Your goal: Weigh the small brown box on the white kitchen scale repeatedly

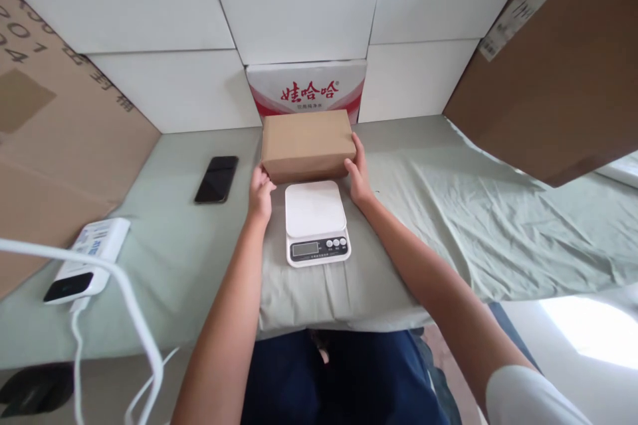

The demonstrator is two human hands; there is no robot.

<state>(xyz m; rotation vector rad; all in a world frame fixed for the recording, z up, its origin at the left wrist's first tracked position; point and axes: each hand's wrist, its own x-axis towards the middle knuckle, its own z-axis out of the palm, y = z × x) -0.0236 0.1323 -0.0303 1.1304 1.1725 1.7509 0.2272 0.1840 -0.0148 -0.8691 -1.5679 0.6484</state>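
A closed brown cardboard box sits between my two hands, just behind a white digital kitchen scale. My left hand grips the box at its lower left corner, fingers curled against the side. At the right end, my right hand holds it with the thumb on the front face and fingers along the side. Whether the box rests on the cloth or is slightly raised, I cannot tell. The scale's platform carries nothing; its grey display and round buttons face me.
A black phone lies left on the green cloth. Farther left is a white power bank with a white cable. Large cartons flank both sides. A printed red and white box stands at the back among white panels.
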